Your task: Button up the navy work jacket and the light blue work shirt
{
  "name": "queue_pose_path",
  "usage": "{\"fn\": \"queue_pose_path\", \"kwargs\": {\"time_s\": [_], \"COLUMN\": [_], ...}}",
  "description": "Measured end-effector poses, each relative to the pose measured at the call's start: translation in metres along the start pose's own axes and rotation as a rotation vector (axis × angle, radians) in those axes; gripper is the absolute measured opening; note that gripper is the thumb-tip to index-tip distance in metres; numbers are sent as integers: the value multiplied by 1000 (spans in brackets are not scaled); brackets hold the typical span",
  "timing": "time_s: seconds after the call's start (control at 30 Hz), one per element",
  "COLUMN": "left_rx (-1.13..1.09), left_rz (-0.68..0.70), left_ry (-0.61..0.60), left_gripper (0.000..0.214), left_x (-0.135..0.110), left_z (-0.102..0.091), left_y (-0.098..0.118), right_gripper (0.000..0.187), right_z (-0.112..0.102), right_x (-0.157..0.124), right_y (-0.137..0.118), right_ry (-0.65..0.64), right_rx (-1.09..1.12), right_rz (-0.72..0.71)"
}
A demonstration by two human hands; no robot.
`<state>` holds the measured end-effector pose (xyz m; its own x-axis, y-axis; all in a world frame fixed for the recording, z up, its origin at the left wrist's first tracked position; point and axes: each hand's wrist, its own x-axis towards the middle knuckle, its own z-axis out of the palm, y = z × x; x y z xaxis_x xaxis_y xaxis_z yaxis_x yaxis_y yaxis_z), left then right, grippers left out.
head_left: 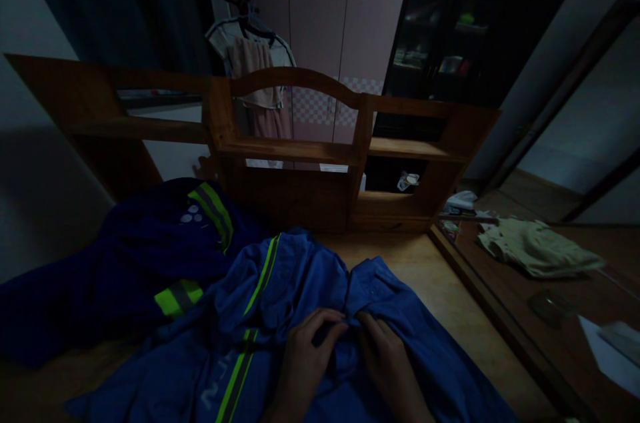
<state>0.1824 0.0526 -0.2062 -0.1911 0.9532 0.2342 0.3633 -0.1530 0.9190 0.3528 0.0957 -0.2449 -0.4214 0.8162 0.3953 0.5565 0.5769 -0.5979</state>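
A blue work jacket [295, 276] with yellow-green reflective stripes lies spread on the wooden surface in front of me. My left hand [313, 346] pinches a bit of its cloth between thumb and fingers, near the middle opening. Close beside it, my right hand [383, 349] has its fingers curled into the same jacket's fabric, with the fingertips partly hidden in the folds. A darker navy garment [135, 243] with similar bright stripes is heaped to the left, touching the blue jacket.
A wooden headboard with shelves [290, 153] stands at the far end. To the right, a lower brown surface holds a crumpled pale cloth [537, 247], a glass jar [553, 306] and white paper [610, 349]. Clothes on a rack [255, 56] hang behind. The room is dim.
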Motion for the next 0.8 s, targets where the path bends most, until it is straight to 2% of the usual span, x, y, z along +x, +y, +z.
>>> {"fn": "queue_pose_path", "kwargs": {"time_s": [0.4, 0.8], "left_rx": [-177, -205], "left_rz": [-171, -174], "left_ry": [-61, -44], "left_gripper": [20, 24], "left_x": [9, 10], "left_z": [-2, 3], "left_y": [-8, -14], "right_gripper": [37, 40], "right_z": [-3, -1], "right_x": [3, 0], "right_y": [-3, 2], "right_ry": [-21, 25], "right_rx": [19, 10], "right_rz": [27, -36]}}
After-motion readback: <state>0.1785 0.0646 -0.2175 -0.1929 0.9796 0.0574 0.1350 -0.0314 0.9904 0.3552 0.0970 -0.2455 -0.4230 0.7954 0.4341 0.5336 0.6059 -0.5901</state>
